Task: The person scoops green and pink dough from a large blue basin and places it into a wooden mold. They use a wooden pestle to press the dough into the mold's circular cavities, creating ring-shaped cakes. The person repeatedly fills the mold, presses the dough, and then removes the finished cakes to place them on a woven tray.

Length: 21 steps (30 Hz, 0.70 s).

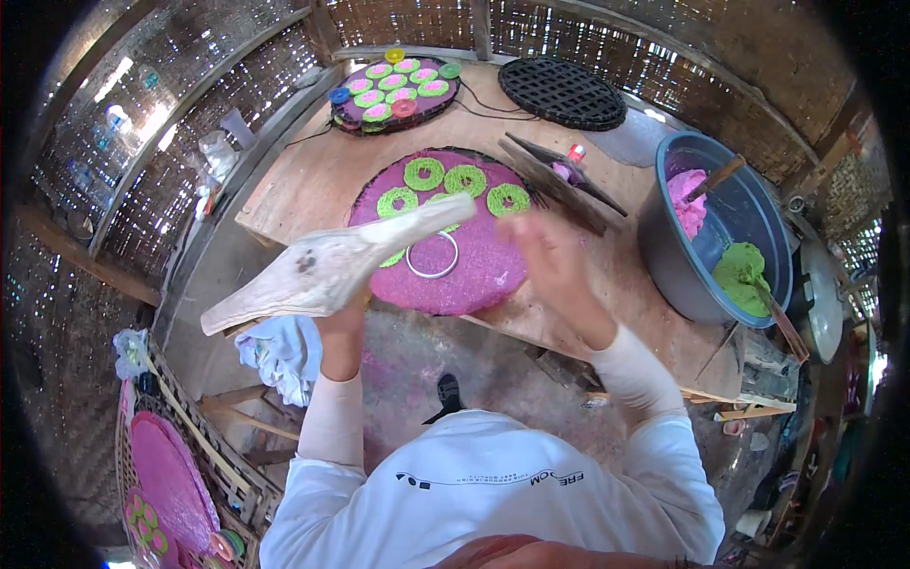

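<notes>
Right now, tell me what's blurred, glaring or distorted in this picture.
Head view: the right hand is blurred, while the white ring looks sharper; head view: bright light glares through gaps in the woven wall; head view: fisheye distortion curves straight edges, and the corners go black.

Woven walls point(408, 24) between wooden posts point(482, 30) let light through their gaps. A round black lattice rack point(562, 93) lies at the back; at the left are a bunched pale-blue cloth point(282, 353) and a plastic bag point(131, 353).
</notes>
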Motion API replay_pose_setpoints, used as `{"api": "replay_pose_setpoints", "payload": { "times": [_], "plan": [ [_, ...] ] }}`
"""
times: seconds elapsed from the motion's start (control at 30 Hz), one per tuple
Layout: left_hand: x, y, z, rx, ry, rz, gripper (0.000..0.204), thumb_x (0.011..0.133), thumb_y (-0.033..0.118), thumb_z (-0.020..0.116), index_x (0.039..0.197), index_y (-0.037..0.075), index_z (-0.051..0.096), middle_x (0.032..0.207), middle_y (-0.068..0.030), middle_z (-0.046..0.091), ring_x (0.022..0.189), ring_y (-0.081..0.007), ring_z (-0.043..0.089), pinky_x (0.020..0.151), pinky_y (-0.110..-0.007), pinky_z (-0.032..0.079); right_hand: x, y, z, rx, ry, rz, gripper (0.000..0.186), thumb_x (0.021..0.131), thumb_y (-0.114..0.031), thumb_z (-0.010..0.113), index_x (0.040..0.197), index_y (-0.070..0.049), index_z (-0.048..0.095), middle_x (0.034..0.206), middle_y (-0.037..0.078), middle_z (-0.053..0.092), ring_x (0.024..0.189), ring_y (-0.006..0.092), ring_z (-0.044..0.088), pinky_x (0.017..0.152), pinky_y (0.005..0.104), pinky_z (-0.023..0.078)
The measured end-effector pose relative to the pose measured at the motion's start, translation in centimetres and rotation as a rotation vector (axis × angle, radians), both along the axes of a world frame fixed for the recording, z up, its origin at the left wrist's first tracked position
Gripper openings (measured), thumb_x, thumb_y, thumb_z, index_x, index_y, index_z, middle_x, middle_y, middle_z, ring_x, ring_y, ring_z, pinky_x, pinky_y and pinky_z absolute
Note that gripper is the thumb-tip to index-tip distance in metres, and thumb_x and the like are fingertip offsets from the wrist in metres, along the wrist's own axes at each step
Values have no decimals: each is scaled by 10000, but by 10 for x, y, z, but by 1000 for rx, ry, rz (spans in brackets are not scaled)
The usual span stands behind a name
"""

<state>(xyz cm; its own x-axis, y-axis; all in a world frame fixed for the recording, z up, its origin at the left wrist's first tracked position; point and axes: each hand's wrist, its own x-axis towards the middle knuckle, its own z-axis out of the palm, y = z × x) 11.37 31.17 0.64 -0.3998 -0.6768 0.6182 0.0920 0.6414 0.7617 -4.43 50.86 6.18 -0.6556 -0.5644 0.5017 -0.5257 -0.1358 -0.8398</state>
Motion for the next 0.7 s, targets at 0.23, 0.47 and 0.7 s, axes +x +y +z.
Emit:
{"api": "replay_pose_setpoints", "payload": {
  "times": [0.23, 0.47, 0.7],
  "plan": [
    [-41, -11, 28, 131, -371, -668, 438, 777, 133, 622, 1197, 92, 505, 1226, -91, 492, 1151, -228, 435, 991, -376, 300, -12, -6, 90, 195, 492, 43, 278, 806, -287, 590, 724, -26, 635, 624, 78, 598, 486, 158, 565, 444, 286, 426],
    [-87, 9, 111, -872, -319, -922, 301, 683, 315, 623, 907, 120, 574, 840, -48, 604, 681, -164, 582, 566, -312, 396, -50, -51, 95, -307, -459, 50, 335, 877, -298, 503, 1075, -34, 451, 583, 12, 486, 468, 98, 521, 399, 226, 419],
    [-98, 2, 129, -1127, -345, -854, 198, 626, 279, 632, 641, 129, 505, 502, -16, 486, 464, -197, 539, 427, -360, 361, -8, -28, 106, 52, -68, -15, 281, 818, -24, 444, 1031, -55, 263, 608, 30, 454, 418, 127, 493, 372, 259, 404]
  ]
}}
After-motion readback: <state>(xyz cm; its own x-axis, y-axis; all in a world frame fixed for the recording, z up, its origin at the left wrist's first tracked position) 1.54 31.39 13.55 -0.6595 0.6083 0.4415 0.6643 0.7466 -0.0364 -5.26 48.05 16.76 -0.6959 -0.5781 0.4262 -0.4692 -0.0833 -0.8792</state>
